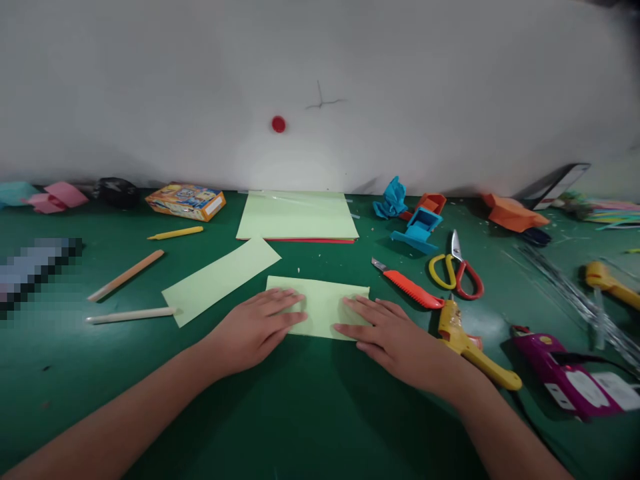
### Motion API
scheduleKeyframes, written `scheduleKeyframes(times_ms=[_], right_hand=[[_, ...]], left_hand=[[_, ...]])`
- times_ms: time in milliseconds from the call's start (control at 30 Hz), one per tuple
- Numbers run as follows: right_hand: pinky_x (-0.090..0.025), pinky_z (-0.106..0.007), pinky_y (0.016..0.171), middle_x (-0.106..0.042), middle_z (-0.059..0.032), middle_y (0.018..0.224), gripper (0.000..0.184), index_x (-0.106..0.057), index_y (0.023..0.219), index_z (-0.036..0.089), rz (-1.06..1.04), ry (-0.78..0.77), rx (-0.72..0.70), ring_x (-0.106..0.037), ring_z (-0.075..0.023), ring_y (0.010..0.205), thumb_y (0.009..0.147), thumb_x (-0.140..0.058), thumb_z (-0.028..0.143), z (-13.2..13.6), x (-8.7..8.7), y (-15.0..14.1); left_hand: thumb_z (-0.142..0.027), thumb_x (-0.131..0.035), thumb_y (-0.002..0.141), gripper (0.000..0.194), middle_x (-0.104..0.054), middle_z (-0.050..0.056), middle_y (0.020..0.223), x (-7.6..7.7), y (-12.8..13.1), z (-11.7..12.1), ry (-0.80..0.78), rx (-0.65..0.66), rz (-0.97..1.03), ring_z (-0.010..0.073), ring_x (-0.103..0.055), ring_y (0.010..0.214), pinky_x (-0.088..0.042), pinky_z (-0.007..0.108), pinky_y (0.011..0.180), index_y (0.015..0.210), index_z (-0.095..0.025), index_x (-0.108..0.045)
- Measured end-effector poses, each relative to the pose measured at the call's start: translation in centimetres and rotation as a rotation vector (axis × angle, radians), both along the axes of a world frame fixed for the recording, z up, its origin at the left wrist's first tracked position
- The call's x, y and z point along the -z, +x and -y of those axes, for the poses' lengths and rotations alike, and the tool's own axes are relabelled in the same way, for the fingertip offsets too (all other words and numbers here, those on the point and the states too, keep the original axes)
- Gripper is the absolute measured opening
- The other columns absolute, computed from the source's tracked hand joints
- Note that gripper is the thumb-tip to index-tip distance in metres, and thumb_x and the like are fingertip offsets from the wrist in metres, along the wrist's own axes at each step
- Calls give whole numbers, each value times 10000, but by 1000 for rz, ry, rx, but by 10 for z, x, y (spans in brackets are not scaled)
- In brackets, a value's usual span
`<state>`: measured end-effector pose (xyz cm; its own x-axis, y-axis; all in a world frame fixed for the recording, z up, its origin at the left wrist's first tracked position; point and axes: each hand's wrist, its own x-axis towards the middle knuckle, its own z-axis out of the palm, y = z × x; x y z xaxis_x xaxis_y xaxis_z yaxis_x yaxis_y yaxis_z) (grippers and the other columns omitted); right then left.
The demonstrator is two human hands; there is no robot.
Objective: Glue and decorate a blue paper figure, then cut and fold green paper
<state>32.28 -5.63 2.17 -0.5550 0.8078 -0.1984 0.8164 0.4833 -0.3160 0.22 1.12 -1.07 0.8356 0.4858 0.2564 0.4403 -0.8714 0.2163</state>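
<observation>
A pale green paper rectangle lies flat on the dark green table in front of me. My left hand rests on its left end, fingers stretched out and pointing inward. On the right end lies my right hand, its fingers spread and also turned toward the middle. Both palms face down and neither hand grips anything. Just beyond my left hand, a separate pale green paper strip lies at a slant.
Behind are stacked green sheets and a colourful box. Rightward lie an orange cutter knife, scissors, a yellow glue gun and a purple power strip. Two sticks and a yellow pen lie left.
</observation>
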Motion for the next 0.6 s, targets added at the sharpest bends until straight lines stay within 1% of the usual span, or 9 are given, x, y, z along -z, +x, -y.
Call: scheduleKeyframes(times_ms=[133,300,433,600], right_hand=[[-236,-562,1245,-263,7,1707,470,-497,1516,432,-10,-30,6,-248,-270,1567,1070,-424,305,0,0,2],[-211,-570,1253,-221,20,1716,495,-451,1541,445,-25,-53,6,-216,-272,1576,1066,-439,308,1,-1,3],[-214,-581,1251,-234,13,1712,502,-440,1548,443,-32,-69,15,-215,-277,1576,1065,-441,304,2,-2,3],[-201,-576,1259,-211,25,1716,490,-455,1541,440,-42,-79,9,-195,-279,1580,1066,-440,319,2,-2,4]], left_hand=[[-182,-441,1043,404,-564,21,1526,0,-4,-5,-92,-12,28,224,-532,1411,-435,462,1196,1355,-296,-670],[-182,-467,1041,423,-542,19,1539,-2,-17,-16,-172,79,10,223,-487,1447,-393,452,1225,1417,-291,-629],[-135,-498,1012,393,-626,32,1456,-1,-28,-21,-221,104,94,212,-535,1408,-409,428,1219,1316,-275,-706],[-96,-511,971,359,-721,88,1318,-2,-32,-20,-223,124,227,235,-618,1324,-487,454,1157,1198,-231,-754]])
